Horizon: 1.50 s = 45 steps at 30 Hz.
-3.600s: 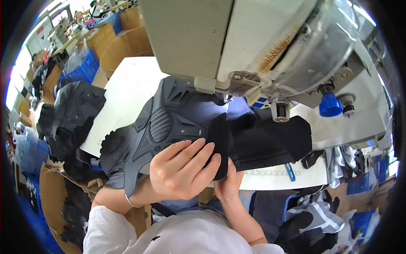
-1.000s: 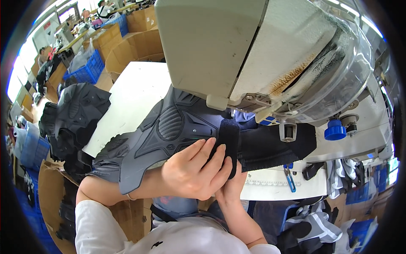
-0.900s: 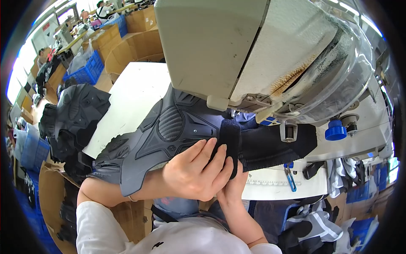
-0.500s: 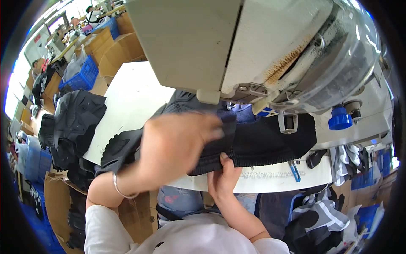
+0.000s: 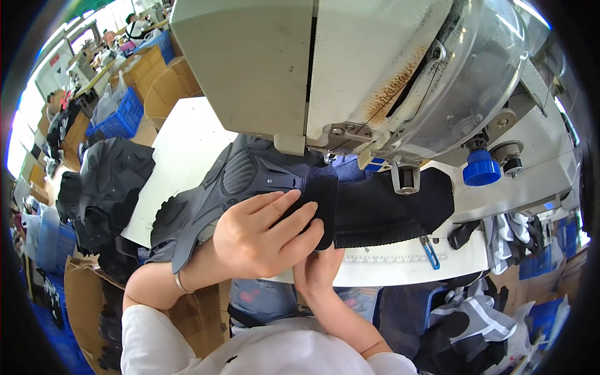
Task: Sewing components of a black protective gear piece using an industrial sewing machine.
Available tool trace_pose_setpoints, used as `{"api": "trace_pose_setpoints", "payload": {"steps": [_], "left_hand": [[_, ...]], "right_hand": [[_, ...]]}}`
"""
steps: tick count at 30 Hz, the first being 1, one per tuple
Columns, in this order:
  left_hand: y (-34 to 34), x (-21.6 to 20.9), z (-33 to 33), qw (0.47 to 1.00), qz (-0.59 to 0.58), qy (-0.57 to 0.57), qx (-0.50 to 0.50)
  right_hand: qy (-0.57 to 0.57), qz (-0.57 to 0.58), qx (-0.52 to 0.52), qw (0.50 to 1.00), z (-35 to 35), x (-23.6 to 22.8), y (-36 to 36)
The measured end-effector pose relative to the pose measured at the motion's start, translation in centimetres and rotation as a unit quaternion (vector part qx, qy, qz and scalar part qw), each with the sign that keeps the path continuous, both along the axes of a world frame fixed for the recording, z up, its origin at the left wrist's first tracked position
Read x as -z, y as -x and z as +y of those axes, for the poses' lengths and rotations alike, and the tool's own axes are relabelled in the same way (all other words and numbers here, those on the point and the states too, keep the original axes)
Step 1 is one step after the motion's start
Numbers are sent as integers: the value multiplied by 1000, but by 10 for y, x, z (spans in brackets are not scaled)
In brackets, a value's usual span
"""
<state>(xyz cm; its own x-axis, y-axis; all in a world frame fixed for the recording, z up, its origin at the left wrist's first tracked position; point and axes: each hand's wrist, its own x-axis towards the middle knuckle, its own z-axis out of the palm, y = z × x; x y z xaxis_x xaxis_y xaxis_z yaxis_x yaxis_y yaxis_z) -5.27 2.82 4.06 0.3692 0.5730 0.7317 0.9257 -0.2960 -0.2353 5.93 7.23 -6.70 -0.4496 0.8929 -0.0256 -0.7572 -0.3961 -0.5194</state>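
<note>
Under the head of a sewing machine (image 5: pixel 250 75) lies a black moulded pad (image 5: pixel 262 172) with a ribbed oval. A black fabric band (image 5: pixel 387 212) with a gathered lower edge joins it on the right. My left hand (image 5: pixel 269 234) presses bent fingers onto the band's left end beside the pad, gripping the cloth there. Just below, my right hand (image 5: pixel 320 272) holds the band's near edge from underneath; its fingertips are partly hidden by the cloth and my left hand. The needle area (image 5: pixel 328 157) is just beyond the fabric.
Stacked black moulded pads (image 5: pixel 115 178) lie left of the white table (image 5: pixel 181 134). Blue thread snips (image 5: pixel 430 253) rest by a printed ruler strip on the right. An open cardboard box (image 5: pixel 84 294) stands at lower left, with grey and black cloth pieces (image 5: pixel 475 325) at lower right.
My left hand, blurred above the cloth before, has come down onto the band near my right hand. The pad is now uncovered, and the right thumb is out of sight.
</note>
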Motion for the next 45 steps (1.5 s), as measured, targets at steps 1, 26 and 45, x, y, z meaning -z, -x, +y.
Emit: {"api": "trace_pose_setpoints", "payload": {"steps": [1,26,45], "left_hand": [[2,1,-2,1000,21,7,-1],[43,-6,6,994,68,16,79],[49,2,7,996,42,12,82]], "right_hand": [[1,4,-1,1000,-1,-1,1],[33,9,11,999,-15,-24,17],[40,4,31,999,-15,-39,19]]}}
